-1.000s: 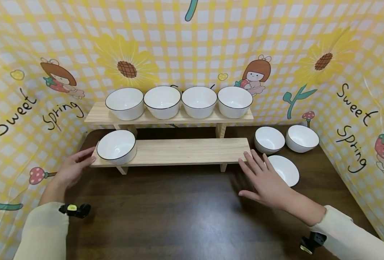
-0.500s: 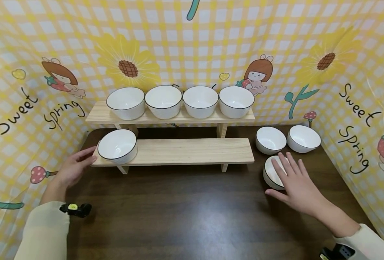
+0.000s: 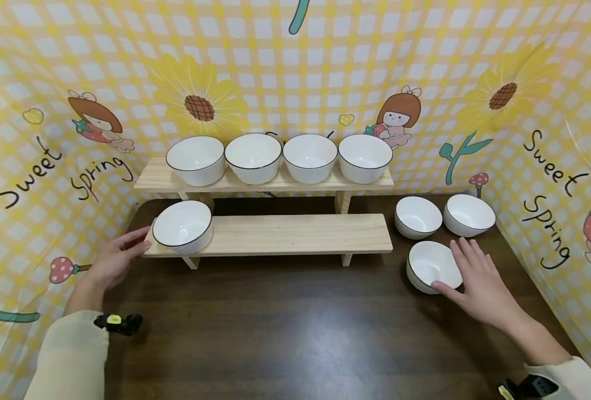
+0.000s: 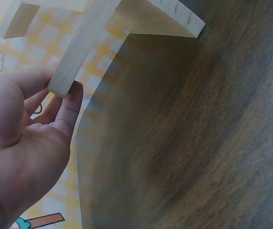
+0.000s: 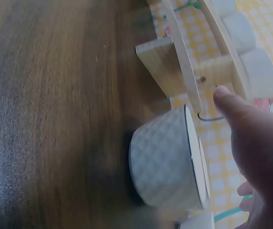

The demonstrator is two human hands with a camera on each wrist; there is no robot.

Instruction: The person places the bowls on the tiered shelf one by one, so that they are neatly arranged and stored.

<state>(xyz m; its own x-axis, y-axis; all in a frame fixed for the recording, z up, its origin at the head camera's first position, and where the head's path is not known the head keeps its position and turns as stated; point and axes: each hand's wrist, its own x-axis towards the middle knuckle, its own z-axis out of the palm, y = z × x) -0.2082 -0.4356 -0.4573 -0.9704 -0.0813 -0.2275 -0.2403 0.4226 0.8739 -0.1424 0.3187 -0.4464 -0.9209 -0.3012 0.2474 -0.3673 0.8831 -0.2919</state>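
Note:
My left hand [image 3: 113, 265] pinches the left end of the lower board of a two-tier wooden shelf [image 3: 295, 233]. In the left wrist view, thumb and fingers lie on opposite faces of the board end [image 4: 76, 57]. A white bowl with a dark rim [image 3: 183, 225] stands on that board beside the hand. My right hand [image 3: 487, 289] is at the right side of the nearest white bowl [image 3: 430, 264] on the table, fingers spread and thumb over its front rim. The bowl's textured side [image 5: 162, 160] shows in the right wrist view; whether the hand touches it, I cannot tell.
Several white bowls stand in a row on the upper board [image 3: 150, 176]. Two more, a left one [image 3: 417, 216] and a right one [image 3: 469, 214], sit on the dark wooden table [image 3: 275, 333] behind the nearest bowl. Checkered cloth [image 3: 295, 66] hangs around the table.
My right hand has moved right from the shelf's right end, across the nearest bowl to its right side, uncovering its inside. The left hand has kept its hold on the board.

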